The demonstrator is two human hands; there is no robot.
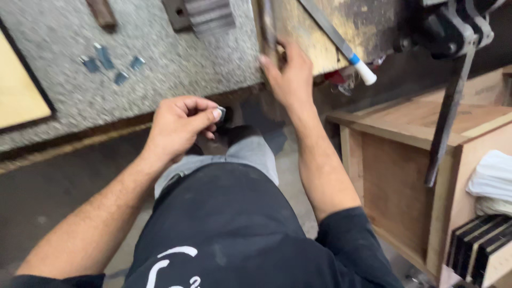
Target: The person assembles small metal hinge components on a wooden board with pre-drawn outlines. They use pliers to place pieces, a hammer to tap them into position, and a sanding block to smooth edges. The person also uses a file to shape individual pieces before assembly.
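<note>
My left hand (pixel 178 125) is closed, pinching a small dark metal piece (pixel 221 113) between thumb and forefinger, held above my knee. Higher up, my right hand (pixel 288 74) reaches up to a blurred upright metal bar (pixel 268 26) at the edge of a worn yellow machine plate (pixel 309 32); its fingers are at the bar, but the blur hides whether they grip it. A slanted metal lever with a white and blue tip (pixel 362 69) hangs just right of that hand.
Several small shiny metal pieces (pixel 109 64) lie on the speckled grey worktop (pixel 160 69). A ribbed metal block (pixel 205 16) sits at the top. A wooden crate (pixel 410 160) stands at right, with folded white cloth (pixel 493 178) and dark boards (pixel 480 248) beside it.
</note>
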